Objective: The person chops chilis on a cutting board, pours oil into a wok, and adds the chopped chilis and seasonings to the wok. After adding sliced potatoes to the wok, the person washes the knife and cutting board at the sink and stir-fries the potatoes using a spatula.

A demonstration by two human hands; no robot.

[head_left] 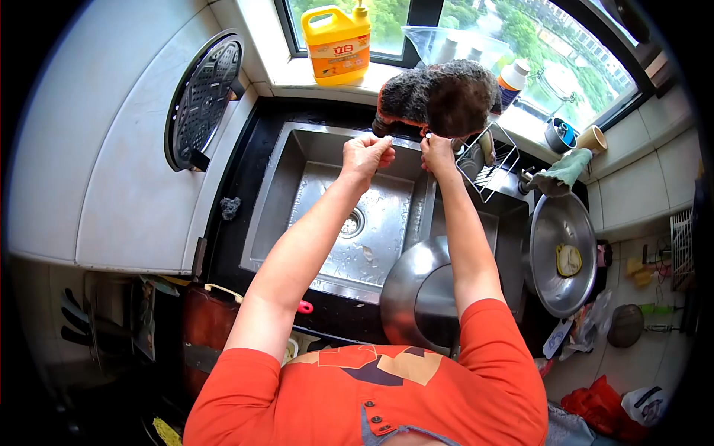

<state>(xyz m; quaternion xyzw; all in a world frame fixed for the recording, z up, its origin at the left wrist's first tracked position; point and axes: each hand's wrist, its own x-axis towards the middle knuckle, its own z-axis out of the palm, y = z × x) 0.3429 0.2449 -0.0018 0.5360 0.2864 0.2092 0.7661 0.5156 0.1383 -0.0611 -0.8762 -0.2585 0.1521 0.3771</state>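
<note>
Two bare hands meet the near edge of one shaggy gray cloth (pixel 413 93), raised beyond the sink and below the window. The right hand (pixel 439 154) has its grip drawn tight, thumb and fingertips pinching the orange-trimmed edge. The left hand (pixel 364 160) has curled fingers, thumb against forefinger, beside the cloth's near left corner; whether this grip has hold of it cannot be told.

Below lie two basins: the left basin (pixel 312 186), wet, with one round drain (pixel 352 223), and the right basin (pixel 510 215), partly covered. One wire rack (pixel 494 167) stands at the latter's far end. The right forearm (pixel 465 223) crosses this side and hides part of it; one large steel vessel (pixel 405 290) overlaps the near ends of both basins. The cloth itself blocks part of the sill.

Two steel vessels are seen in all; the second, a wide bowl (pixel 547 275) at right, contains one yellow-rimmed pad (pixel 570 260). One green cloth (pixel 561 175) hangs above it.

Farther out, one yellow jug (pixel 338 48) and one white-capped bottle (pixel 512 80) stand on the sill (pixel 297 76). One scouring pad (pixel 230 208) rests on the black counter (pixel 242 171), left of the basins.
</note>
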